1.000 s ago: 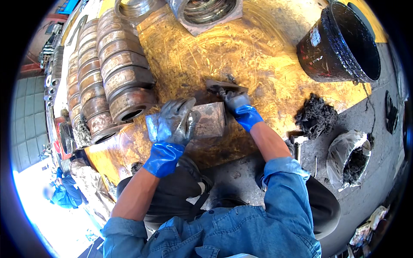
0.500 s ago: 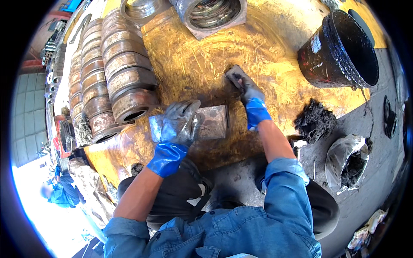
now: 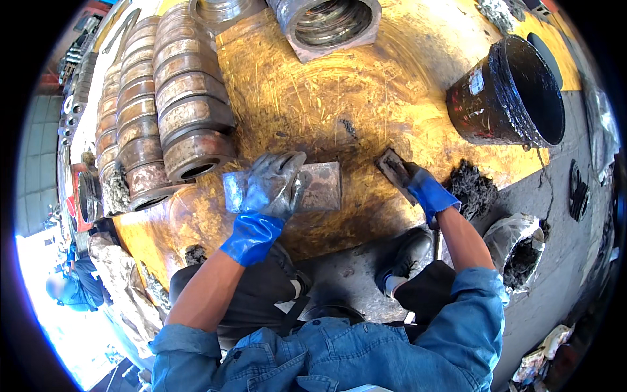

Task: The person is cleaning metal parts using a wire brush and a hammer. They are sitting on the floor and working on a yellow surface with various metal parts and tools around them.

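Note:
My left hand (image 3: 266,191), in a blue glove with a grey-smeared front, is closed over a worn rectangular metal block (image 3: 321,186). The block lies lengthwise on the yellow, scuffed work surface (image 3: 313,117), and the glove hides its middle. To the right, my right hand (image 3: 426,189), in a matching glove, grips one end of a flat, dark, dirt-caked rectangular piece (image 3: 394,168). That piece is tilted and apart from the block; I cannot make out exactly what it is. Beside the right glove sits a clump of dark, shredded fibres (image 3: 471,189).
Rows of rusty metal rings (image 3: 189,98) stand at the left. A thick threaded metal housing (image 3: 330,26) is at the far edge. A black grimy bucket (image 3: 470,104) stands at the right, with a clear plastic bag (image 3: 499,242) nearer me. Another person (image 3: 78,284) is at far left.
My right hand has drawn the flat dark piece toward me and rightward, leaving a dark smear on the surface. The left hand keeps its hold on the block.

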Demonstrator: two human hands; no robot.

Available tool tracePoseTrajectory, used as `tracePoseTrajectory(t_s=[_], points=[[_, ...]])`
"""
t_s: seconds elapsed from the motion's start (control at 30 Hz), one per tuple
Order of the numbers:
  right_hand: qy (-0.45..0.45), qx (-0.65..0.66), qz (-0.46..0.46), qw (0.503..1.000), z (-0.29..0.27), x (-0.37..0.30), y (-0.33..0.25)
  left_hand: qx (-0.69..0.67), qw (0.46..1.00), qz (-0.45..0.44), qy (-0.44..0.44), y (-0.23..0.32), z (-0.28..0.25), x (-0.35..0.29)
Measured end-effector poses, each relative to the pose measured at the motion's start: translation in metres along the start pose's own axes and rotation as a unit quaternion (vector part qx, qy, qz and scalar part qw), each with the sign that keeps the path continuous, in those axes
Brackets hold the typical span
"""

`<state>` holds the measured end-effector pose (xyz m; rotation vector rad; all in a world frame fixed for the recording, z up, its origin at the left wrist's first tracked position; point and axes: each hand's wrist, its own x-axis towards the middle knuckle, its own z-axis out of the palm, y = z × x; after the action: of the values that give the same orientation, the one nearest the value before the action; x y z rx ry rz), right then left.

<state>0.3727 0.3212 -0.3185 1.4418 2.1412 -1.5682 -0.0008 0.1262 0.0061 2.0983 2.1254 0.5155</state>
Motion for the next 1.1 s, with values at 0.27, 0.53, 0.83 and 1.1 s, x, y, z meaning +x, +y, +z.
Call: tracePoseTrajectory(t_s=[0.27,0.53,0.83,1.1], points=[[0.067,-0.001,-0.069,0.995,-0.011,0.0,-0.218,-0.039,0.998,0.023,0.034,-0.012,0.006,-0.001],[0.053,0.106,-0.178,0.977,0.024,0.153,-0.344,-0.033,0.999,0.0,0.006,-0.02,0.004,-0.004],[-0.028,0.227,-0.288,0.93,-0.077,0.07,-0.403,0.006,1.0,-0.018,-0.001,-0.02,0.007,-0.022],[0.164,0.182,-0.118,0.962,-0.254,-0.214,-0.253,0.044,0.998,-0.02,-0.042,-0.015,0.011,-0.021]])
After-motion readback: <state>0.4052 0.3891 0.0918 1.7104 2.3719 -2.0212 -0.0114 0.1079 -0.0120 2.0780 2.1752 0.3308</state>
